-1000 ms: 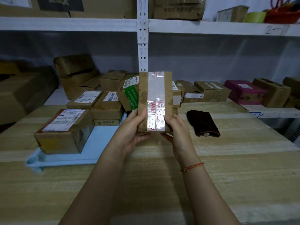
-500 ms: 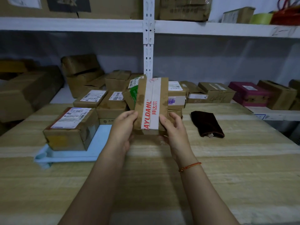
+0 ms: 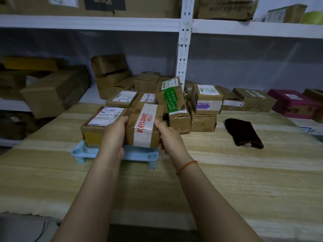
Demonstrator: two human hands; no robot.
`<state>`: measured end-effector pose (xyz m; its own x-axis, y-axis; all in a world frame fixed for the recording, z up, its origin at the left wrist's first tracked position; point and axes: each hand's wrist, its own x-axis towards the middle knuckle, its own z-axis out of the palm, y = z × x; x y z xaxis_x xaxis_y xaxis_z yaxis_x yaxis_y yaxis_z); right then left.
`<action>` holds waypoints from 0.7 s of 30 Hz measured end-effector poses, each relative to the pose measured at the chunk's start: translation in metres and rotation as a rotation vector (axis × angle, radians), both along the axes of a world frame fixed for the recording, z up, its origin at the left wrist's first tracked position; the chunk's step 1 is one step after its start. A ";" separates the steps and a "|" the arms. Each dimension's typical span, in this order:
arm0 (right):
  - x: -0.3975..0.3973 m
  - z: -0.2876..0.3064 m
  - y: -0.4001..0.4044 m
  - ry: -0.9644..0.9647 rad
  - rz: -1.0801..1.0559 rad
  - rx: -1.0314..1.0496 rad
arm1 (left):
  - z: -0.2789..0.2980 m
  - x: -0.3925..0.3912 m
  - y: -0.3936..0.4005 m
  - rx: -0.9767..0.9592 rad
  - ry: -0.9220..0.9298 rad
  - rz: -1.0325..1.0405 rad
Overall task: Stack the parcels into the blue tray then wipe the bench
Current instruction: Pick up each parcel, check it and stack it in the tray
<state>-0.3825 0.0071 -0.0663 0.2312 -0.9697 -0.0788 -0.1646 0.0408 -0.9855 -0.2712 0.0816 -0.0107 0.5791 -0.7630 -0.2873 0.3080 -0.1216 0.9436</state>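
1. Head view: the left hand (image 3: 114, 137) and right hand (image 3: 170, 137) both grip the taped parcel (image 3: 144, 127) by its sides.
2. It sits low over the blue tray (image 3: 139, 155), right of a labelled parcel (image 3: 101, 124), long axis running near to far.
3. The tabletop (image 3: 227, 180) holds a dark cloth (image 3: 243, 133) far right, nearer the right hand.

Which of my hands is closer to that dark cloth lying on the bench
Right. Your right hand grips the taped parcel's right side, with bare bench between it and the dark cloth further right. Your left hand holds the parcel's left side, farther away.
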 end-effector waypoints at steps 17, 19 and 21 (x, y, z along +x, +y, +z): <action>0.023 -0.013 -0.015 0.181 0.034 0.054 | -0.034 0.015 -0.011 0.113 -0.096 0.052; 0.025 -0.015 -0.015 0.215 0.078 -0.007 | -0.037 0.016 -0.014 0.118 -0.143 0.062; 0.024 -0.016 -0.013 0.206 0.134 -0.050 | -0.041 0.018 -0.016 0.102 -0.204 0.071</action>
